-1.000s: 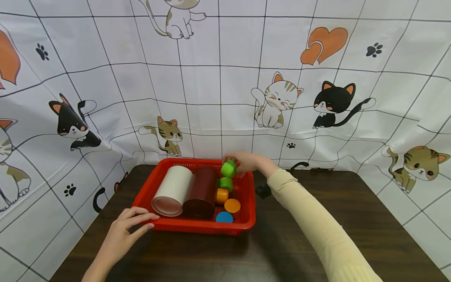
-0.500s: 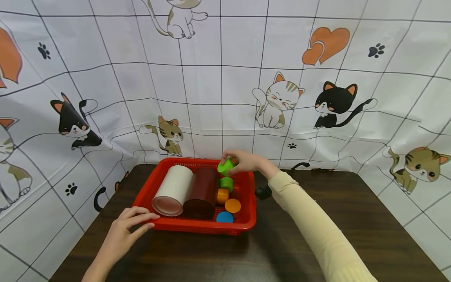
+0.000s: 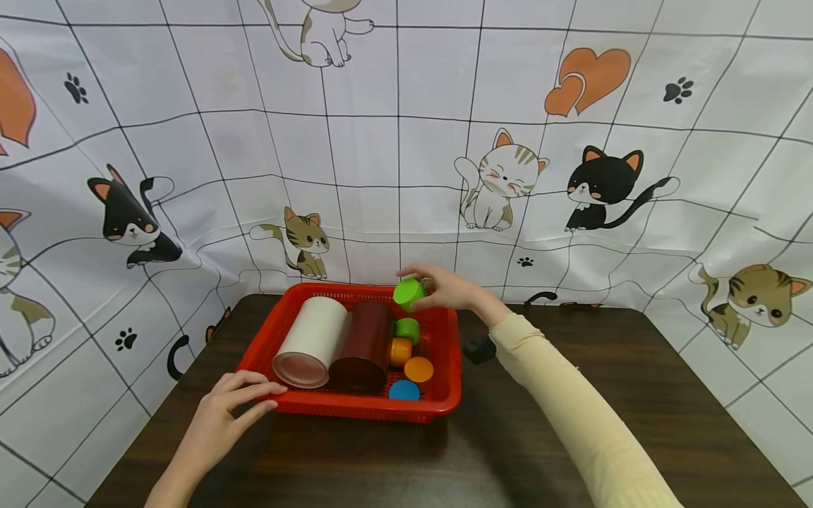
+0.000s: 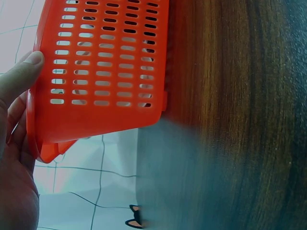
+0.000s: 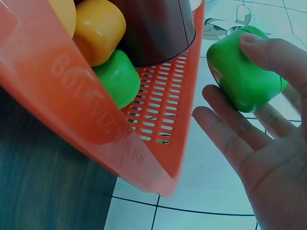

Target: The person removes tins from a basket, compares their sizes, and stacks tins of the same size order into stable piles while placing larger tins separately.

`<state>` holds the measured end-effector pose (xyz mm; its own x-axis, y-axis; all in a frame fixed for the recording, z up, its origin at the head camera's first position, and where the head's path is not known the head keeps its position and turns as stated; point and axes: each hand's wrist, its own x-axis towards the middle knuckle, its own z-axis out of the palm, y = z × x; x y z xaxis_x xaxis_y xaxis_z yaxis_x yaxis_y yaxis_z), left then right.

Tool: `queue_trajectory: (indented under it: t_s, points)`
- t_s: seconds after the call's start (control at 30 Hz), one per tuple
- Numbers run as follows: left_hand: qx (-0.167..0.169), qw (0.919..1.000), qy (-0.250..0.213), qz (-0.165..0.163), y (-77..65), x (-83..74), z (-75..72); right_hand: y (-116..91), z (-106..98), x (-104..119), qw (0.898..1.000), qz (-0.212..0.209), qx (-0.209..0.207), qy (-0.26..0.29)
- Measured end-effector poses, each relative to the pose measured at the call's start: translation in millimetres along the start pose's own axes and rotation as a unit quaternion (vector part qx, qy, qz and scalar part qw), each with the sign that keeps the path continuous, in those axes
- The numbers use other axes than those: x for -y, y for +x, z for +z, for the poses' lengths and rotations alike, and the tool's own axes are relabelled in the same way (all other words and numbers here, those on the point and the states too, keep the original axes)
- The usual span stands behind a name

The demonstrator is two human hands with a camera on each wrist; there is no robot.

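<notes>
cat-print sheet [image 3: 362, 155] behind; right hand [image 3: 447, 288] pinches green container [image 5: 244, 72], left hand [image 3: 224, 415] grips red basket [image 3: 356, 406]; rounded sides likely need a firm pinch.

- Red perforated plastic basket [image 3: 358, 406]: I count one on my feed.
- Large cylinders: two, one matte white cylinder [image 3: 312, 339] and one dark brown cylinder [image 3: 363, 342].
- Small glossy green rounded cylinders [image 5: 244, 72]: I make it two.
- Small orange rounded cylinders [image 3: 419, 370]: two.
- Small blue round-topped piece [image 3: 404, 391]: one.
- Bare hands: two, one left hand [image 3: 225, 416] and one right hand [image 3: 447, 288].
- Cream knit sleeve [image 3: 565, 402]: I see one.
- Black object, partly hidden [image 3: 479, 351]: one.
- Dark wood-grain bench [image 3: 540, 444]: one.
- Black printed paw marks [image 3: 678, 90]: four in my head view.
- Printed black-and-white cats [image 3: 603, 187]: two, besides cut-off bits I can't tally.
</notes>
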<state>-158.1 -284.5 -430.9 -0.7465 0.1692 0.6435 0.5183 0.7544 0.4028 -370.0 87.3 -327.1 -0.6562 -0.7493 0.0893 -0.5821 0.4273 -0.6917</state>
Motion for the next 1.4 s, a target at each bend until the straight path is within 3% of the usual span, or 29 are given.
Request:
queue_trajectory:
  t_s: [0.47, 0.73, 0.93, 1.4]
  points:
    - [-0.006, 1.0, 0.003, -0.002, -0.9, -2.5, 0.6, -21.1, -5.1, -2.7, 0.999, -0.013, -0.031, 0.036]
    - [-0.006, 1.0, 0.003, 0.006, 0.7, -3.4, -1.0, -46.4, -7.8, 5.1, 0.994, 0.01, -0.104, 0.03]
    - [-0.003, 0.9999, 0.002, 0.012, 0.9, -2.9, -2.1, -70.7, -14.5, 8.8, 0.991, 0.031, -0.127, 0.008]
    - [0.0, 1.0, 0.0, 0.008, 1.8, 0.0, -0.6, -110.2, -1.1, -10.2, 0.97, 0.067, -0.227, 0.045]
